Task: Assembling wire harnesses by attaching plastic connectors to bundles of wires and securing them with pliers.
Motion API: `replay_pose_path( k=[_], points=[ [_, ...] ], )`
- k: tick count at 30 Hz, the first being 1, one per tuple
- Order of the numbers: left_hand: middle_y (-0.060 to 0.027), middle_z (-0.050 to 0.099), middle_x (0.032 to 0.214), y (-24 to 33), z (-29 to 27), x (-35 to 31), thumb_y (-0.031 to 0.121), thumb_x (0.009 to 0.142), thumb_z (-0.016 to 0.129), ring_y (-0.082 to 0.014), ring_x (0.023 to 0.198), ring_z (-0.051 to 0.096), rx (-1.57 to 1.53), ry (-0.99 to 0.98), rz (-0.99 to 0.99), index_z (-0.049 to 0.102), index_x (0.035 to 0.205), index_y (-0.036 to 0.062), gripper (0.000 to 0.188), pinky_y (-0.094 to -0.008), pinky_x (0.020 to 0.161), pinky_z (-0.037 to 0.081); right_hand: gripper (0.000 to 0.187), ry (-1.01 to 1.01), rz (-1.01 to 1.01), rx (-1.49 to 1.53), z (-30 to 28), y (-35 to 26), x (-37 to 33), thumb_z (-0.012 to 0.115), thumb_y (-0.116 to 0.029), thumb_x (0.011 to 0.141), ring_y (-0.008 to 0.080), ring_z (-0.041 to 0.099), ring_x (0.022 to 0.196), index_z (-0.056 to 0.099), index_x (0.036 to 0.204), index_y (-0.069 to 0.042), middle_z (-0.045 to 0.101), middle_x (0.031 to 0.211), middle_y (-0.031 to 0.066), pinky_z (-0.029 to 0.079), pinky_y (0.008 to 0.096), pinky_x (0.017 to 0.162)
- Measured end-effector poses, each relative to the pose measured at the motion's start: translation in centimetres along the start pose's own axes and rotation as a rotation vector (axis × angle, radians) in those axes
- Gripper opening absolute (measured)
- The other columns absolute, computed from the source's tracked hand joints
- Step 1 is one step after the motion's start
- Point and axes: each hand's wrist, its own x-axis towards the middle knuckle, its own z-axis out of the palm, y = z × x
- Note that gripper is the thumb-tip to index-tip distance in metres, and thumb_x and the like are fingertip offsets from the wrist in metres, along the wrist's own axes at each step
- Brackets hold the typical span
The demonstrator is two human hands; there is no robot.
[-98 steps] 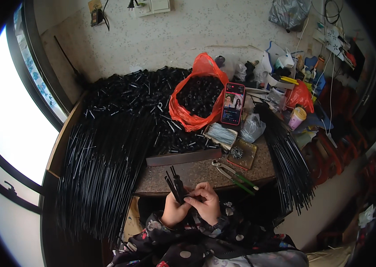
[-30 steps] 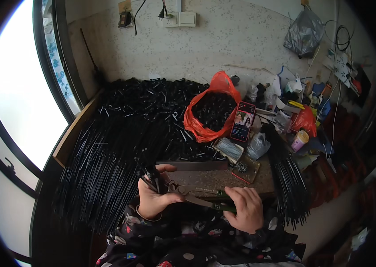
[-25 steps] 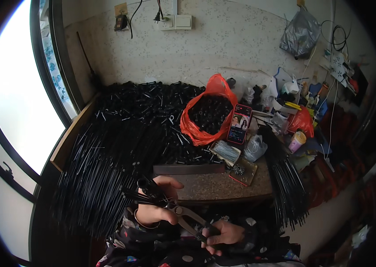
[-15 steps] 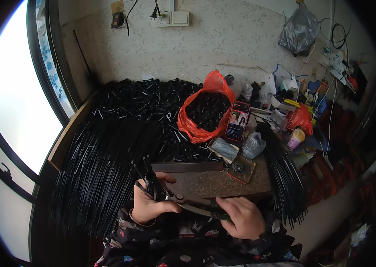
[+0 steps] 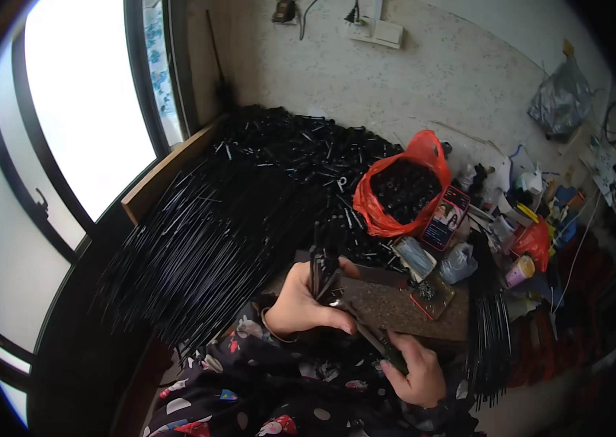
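1. Head view: your left hand (image 5: 304, 302) clasps black rods (image 5: 324, 266) at six o'clock; your right hand (image 5: 416, 371) wraps the pliers (image 5: 370, 335) at five.
2. They angle toward the rods; I can't tell whether they bite.
3. Steady the rods, then squeeze evenly without twisting.

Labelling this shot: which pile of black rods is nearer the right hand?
On the right: the narrower pile; the wider pile lies farther from the right hand, at the left.

A speckled brown tabletop (image 5: 399, 309) holds black rods (image 5: 191, 251) at left. Small black parts (image 5: 308, 138) cover its far side, beside a red bag (image 5: 367, 215).
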Motion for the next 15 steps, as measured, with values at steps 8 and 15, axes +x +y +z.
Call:
replay_pose_path(
  k=[8, 15],
  points=[
    [0.0044, 0.054, 0.071, -0.2, -0.3, 0.1, 0.03, 0.052, 0.09, -0.002, 0.062, 0.046, 0.241, 0.0, 0.056, 0.059, 0.101, -0.0009, 0.065, -0.0176, 0.054, 0.034, 0.051, -0.501, 0.514, 0.593, 2.8, 1.7, 0.3, 0.074, -0.012, 0.073, 0.0104, 0.059, 0.064, 0.048, 0.115, 0.0, 0.06, 0.074, 0.0053, 0.048, 0.0276, 0.058],
    [0.0011, 0.059, 0.079, 0.5, -0.4, -0.1, 0.022, 0.054, 0.089, -0.0038, 0.069, 0.052, 0.115, 0.146, 0.049, 0.056, 0.104, -0.0024, 0.064, -0.0191, 0.062, 0.042, 0.041, -0.131, 0.321, 0.09, 2.3, -1.1, 0.2, 0.059, -0.003, 0.078, 0.0261, 0.059, 0.084, 0.045, 0.117, 0.003, 0.058, 0.095, 0.0152, 0.046, 0.0353, 0.078]
  ],
)
